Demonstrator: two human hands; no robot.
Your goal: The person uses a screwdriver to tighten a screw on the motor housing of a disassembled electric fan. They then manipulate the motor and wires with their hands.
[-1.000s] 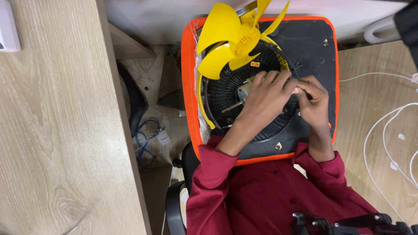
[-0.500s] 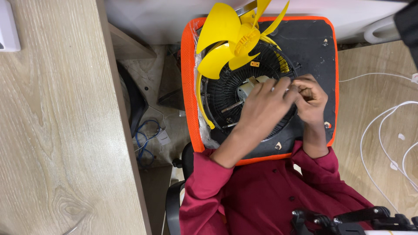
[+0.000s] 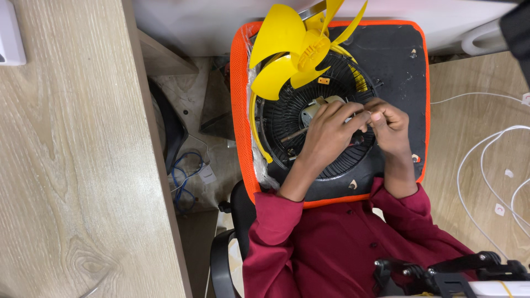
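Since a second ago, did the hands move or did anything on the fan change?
Only a little. The left hand slid slightly up and left over the black fan grille, uncovering more of its lower part. The right hand stayed beside it, fingertips together at the grille's middle. What they pinch is too small to tell. The yellow fan blade and the orange-edged seat did not move.

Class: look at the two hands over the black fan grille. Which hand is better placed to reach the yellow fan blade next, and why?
Probably the left hand: it lies nearer the yellow fan blade, over the black fan grille. The right hand sits farther away, fingertips pinched against the left.
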